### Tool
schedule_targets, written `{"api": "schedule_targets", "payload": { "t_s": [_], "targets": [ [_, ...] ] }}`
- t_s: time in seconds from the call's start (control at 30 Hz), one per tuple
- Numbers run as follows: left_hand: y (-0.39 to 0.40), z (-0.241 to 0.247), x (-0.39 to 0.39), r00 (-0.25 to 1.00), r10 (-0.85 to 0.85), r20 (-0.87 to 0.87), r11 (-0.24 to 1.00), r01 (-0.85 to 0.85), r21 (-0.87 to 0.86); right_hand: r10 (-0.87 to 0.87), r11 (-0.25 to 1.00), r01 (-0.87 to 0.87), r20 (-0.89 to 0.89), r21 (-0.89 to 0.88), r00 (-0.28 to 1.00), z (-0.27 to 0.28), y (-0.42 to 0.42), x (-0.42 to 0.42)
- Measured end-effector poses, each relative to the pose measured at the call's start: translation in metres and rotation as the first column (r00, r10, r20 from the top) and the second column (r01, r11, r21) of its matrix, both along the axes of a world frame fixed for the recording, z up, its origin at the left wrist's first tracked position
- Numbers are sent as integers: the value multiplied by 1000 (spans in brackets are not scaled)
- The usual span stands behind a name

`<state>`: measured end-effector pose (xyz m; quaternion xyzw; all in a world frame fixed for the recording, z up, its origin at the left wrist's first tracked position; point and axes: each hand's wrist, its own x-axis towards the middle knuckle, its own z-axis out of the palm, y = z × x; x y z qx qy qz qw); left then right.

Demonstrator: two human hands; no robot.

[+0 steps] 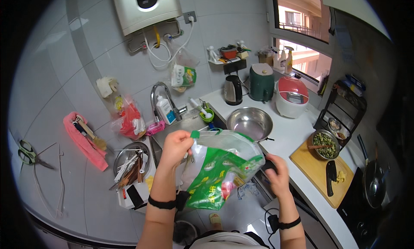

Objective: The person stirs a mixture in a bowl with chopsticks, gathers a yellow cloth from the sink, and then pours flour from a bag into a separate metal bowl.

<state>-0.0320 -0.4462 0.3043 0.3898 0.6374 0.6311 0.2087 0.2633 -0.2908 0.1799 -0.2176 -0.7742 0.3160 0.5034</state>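
Note:
My left hand [176,149] grips the top corner of a green and clear plastic bag [210,181], which hangs in front of me with its mouth spread. The bag bears printed writing, and a small pink and white item shows at its lower right; whether it is inside or printed cannot be told. At the bag's right rim is my right hand [278,176], slightly blurred. Its thumb and index finger are apart, with no bag film visible between them. Behind the bag lie the sink [190,119] and a wide stainless steel bowl [249,123] on the counter.
A cutting board [300,160] at right carries a cleaver [330,178] and a bowl of chopped greens [325,140]. Beyond stand a kettle [233,90], a green air fryer [261,82] and a rice cooker [291,97]. A utensil basket [147,149] and a phone [135,196] sit at left.

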Motion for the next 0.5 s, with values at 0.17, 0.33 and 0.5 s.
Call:
{"api": "schedule_targets", "payload": {
  "t_s": [0.17, 0.33, 0.5],
  "targets": [
    [39, 8, -62, 997, -72, 9, 992, 70, 104, 27, 983, -89, 356, 160, 934, 14, 34, -109],
    [19, -9, -118, 999, -35, 22, 986, 31, 161, 127, 929, -249, 397, 275, 909, 30, 35, -162],
    [-10, -120, -216, 974, 149, -173, 988, -152, -3, 417, 831, -532, 450, 163, 789, -2, -1, -206]
  ]
}}
